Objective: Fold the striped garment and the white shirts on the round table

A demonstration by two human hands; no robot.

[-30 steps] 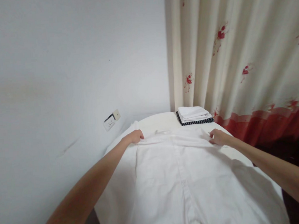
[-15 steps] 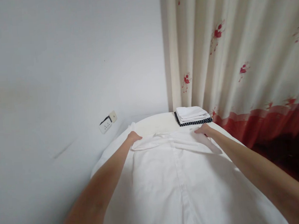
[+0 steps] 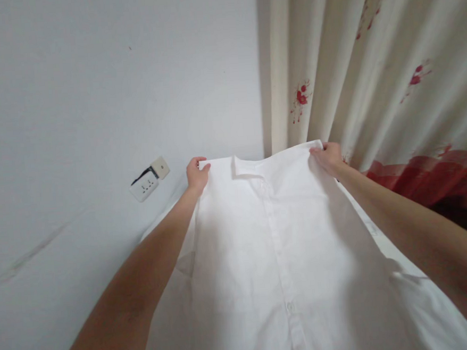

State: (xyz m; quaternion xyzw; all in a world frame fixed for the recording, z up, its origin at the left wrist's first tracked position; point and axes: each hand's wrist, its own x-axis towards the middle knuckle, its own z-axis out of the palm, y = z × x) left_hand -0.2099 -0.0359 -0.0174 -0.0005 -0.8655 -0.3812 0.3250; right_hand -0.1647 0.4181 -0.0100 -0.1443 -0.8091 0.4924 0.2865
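Observation:
A white button-up shirt [image 3: 238, 238] is stretched between my hands, its button placket running down the middle toward me. My left hand [image 3: 197, 173] pinches the far left corner at the shoulder, thumb on top. At the far right corner, my right hand [image 3: 328, 156] grips the other shoulder between thumb and fingers. The shirt's collar [image 3: 247, 167] lies between them along the top edge. That far edge is lifted, while the lower part spreads toward me over a white surface.
A white wall [image 3: 92, 99] with a socket [image 3: 145, 185] stands close on the left. A cream curtain [image 3: 339, 82] with red flowers and a red lower band hangs behind on the right.
Both hands have raised the shirt's far edge and pulled it flat, so the collar and shoulders show. The raised shirt now hides the folded white cloth and dotted black item at the back.

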